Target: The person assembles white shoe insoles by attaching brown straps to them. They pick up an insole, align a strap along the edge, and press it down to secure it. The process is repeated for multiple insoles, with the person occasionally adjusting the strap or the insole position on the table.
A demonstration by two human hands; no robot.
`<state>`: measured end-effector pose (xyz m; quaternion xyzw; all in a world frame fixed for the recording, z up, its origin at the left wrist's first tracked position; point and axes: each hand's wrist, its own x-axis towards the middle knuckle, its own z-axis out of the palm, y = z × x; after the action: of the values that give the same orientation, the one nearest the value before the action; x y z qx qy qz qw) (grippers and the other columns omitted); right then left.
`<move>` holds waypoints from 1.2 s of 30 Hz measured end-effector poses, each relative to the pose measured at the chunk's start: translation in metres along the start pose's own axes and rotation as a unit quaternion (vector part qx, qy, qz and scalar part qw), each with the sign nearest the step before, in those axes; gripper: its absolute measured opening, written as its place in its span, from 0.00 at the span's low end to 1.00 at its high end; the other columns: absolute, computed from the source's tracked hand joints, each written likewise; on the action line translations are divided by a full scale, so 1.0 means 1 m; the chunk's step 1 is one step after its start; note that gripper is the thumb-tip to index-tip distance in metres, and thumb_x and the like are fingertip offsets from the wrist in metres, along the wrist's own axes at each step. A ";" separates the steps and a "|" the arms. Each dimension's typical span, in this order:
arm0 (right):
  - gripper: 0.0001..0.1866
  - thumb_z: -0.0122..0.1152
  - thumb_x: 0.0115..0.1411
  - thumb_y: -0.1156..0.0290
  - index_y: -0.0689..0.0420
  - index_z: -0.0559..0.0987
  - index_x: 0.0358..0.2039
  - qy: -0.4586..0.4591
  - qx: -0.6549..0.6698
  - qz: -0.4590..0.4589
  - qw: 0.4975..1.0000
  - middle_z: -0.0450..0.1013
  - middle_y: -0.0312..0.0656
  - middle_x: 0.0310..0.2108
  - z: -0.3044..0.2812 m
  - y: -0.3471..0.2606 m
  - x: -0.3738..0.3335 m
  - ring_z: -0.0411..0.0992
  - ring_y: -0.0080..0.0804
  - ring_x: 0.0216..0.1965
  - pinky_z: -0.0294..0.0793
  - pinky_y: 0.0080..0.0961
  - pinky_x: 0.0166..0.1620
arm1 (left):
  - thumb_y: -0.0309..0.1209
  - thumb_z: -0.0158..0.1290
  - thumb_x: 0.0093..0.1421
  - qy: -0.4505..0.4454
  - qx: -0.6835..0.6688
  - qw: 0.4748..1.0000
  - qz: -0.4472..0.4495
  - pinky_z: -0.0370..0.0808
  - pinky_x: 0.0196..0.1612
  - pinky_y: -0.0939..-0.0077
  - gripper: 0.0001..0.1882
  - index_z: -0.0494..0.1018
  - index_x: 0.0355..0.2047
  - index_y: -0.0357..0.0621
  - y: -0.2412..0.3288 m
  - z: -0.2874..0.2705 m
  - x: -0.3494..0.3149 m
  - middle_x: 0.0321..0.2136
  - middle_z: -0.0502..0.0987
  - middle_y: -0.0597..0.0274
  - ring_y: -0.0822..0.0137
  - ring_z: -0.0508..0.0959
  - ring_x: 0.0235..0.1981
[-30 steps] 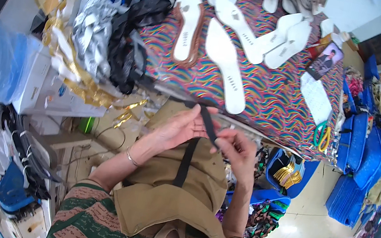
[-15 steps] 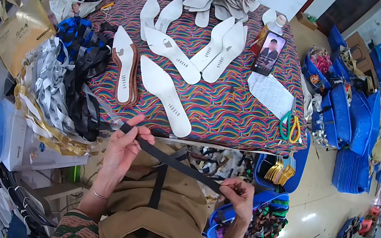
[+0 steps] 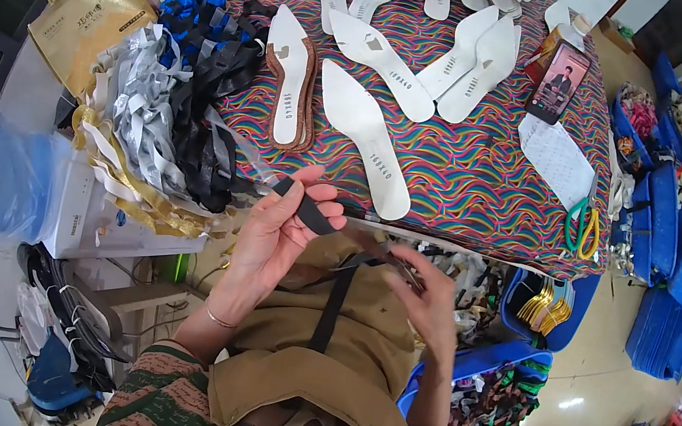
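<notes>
A black strap (image 3: 315, 216) runs between the two hands, just in front of the near edge of the table (image 3: 487, 192). The left hand (image 3: 273, 234) pinches the upper end of it between thumb and fingertips, fingers curled closed around the strip. The right hand (image 3: 431, 303) sits lower, toward four o'clock from the left one, and closes on the far end of the same strip, though blur there hides exactly how its fingers meet. The strap's long axis slants from ten o'clock down to four o'clock, so each hand holds one end and neither is nearer than the other. A second black band (image 3: 332, 310) hangs straight down toward six o'clock over the tan apron (image 3: 317, 361), starting near the middle of the held strip; whether the two are joined cannot be told.

At eleven o'clock from the left hand, touching the table's edge, lies a heap of black, silver and gold straps (image 3: 168, 123). At twelve o'clock a white pointed insole (image 3: 363, 132) rests on the patterned cloth, with more insoles (image 3: 437, 59) beyond it. A phone (image 3: 560, 83) stands at one o'clock, and scissors with green and yellow handles (image 3: 579, 228) lie at two o'clock from the right hand.
</notes>
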<state>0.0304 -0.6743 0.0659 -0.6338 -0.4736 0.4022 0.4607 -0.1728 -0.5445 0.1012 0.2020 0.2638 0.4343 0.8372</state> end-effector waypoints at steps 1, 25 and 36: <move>0.19 0.64 0.57 0.74 0.61 0.77 0.49 0.016 0.025 -0.034 0.999 0.78 0.43 0.42 0.016 -0.006 0.010 0.75 0.24 0.39 0.73 0.21 0.41 | 0.33 0.42 0.70 -0.014 0.000 1.000 -0.002 0.79 0.50 0.57 0.18 0.66 0.55 0.34 0.002 0.002 0.000 0.42 0.78 0.51 0.59 0.81 0.42; 0.09 0.61 0.61 0.71 0.63 0.83 0.38 -0.007 0.242 0.103 0.965 0.71 0.27 0.21 0.046 -0.046 0.014 0.61 0.10 0.23 0.56 0.13 0.26 | 0.36 0.42 0.70 -0.030 0.215 0.966 0.140 0.81 0.37 0.65 0.18 0.68 0.52 0.34 0.012 0.032 0.026 0.31 0.80 0.49 0.60 0.82 0.30; 0.03 0.65 0.57 0.76 0.62 0.82 0.30 0.122 0.202 0.040 0.971 0.70 0.24 0.20 0.051 -0.026 0.007 0.58 0.08 0.20 0.54 0.11 0.22 | 0.35 0.44 0.69 -0.061 0.329 0.942 -0.009 0.76 0.38 0.73 0.23 0.62 0.61 0.37 -0.004 0.018 0.024 0.34 0.78 0.57 0.67 0.79 0.33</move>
<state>-0.0222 -0.6542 0.0778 -0.5902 -0.2966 0.4276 0.6171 -0.1472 -0.5283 0.1066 0.4895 0.3424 0.3026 0.7427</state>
